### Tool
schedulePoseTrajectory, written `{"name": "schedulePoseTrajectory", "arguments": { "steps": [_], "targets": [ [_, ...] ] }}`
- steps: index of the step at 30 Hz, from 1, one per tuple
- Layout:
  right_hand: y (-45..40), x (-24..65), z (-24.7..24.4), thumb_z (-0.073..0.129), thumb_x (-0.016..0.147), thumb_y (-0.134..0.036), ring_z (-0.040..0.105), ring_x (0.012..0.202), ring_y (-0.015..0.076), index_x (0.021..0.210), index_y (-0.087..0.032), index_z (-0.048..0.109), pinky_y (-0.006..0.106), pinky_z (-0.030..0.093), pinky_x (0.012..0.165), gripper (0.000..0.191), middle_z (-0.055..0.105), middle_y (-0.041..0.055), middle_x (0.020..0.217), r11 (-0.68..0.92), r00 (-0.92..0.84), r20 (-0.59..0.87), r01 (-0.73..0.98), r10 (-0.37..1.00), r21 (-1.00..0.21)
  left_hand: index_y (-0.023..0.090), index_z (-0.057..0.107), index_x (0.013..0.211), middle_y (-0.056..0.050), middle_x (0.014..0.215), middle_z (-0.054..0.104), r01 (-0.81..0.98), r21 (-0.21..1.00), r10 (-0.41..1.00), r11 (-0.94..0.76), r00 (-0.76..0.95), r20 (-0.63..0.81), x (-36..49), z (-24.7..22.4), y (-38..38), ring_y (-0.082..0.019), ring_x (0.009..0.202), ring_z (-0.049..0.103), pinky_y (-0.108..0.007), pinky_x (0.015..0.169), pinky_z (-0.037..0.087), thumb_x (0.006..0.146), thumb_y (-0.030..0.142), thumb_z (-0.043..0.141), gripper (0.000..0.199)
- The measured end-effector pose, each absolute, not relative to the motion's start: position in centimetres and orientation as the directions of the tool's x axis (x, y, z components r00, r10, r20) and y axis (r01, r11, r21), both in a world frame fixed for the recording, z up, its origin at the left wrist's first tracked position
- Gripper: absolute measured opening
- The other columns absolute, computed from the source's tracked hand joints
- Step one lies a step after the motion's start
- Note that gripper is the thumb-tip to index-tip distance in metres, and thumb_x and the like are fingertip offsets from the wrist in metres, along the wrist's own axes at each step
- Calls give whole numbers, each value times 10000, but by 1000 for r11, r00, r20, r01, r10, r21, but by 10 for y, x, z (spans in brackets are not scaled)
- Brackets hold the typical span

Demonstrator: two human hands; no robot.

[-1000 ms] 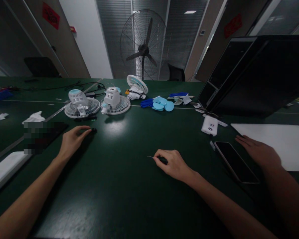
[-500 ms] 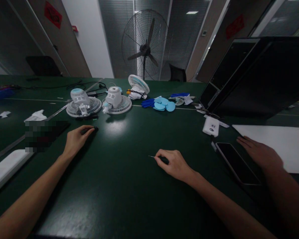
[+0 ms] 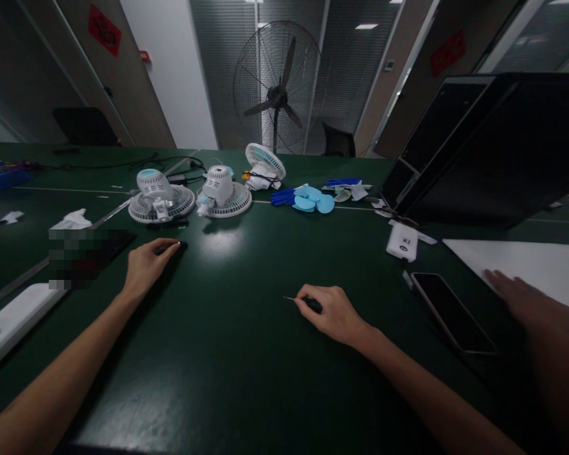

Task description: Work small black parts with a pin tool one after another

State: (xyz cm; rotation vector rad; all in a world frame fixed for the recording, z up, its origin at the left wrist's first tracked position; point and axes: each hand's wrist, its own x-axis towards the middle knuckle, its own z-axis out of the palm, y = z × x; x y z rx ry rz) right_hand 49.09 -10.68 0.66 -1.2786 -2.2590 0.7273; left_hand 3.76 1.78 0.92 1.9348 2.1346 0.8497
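"Can you see what the left hand (image 3: 146, 268) has got?"

"Something small and black (image 3: 183, 244), pinched between thumb and fingertips. It's too small to name from here. It's low at the green table (image 3: 237, 379), nearer to us than the two upturned desk fans (image 3: 162, 201) (image 3: 224, 193), and apart from them."

"And the right hand (image 3: 330, 309)?"

"Curled round a slim tool (image 3: 314, 305), a screwdriver by the look of it. The dark handle is tucked in the fingers, and the thin metal shaft sticks out toward the left hand. The two hands are well apart."

"What's beyond them?"

"A third desk fan (image 3: 264, 167), tipped over, with a light-blue fan blade (image 3: 314, 199) beside dark-blue gloves (image 3: 283, 196). A big pedestal fan (image 3: 279, 88) stands behind the table."

"There's another arm on the right."

"That's someone else's. The co-worker's hand (image 3: 531, 300) is blurred, over the edge of a white sheet (image 3: 550, 265); I can't tell if it grips anything. The phone (image 3: 452, 313) lies between that hand and the right hand, with a white power bank (image 3: 402, 242) just past it."
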Motion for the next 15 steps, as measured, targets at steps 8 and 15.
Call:
{"name": "schedulePoseTrajectory", "arguments": {
  "steps": [8,15],
  "targets": [
    [-107,491,8,560,1043,-297,679,780,133,1071,-204,674,249,528,691,149,716,17,944,430,-474,108,650,874,-626,208,797,1107,-78,1044,786,866,499,946,9,-170,278,36,7,19,-302,971,721,-322,824,516,855,611,595,516],
    [-106,490,6,563,1040,-300,674,756,132,1062,-209,680,247,515,670,150,715,10,915,444,-478,121,652,870,-615,228,805,1082,-60,1020,789,862,506,947,37,-192,257,33,5,22,-286,950,723,-299,789,514,834,612,614,495]
  ]
}}
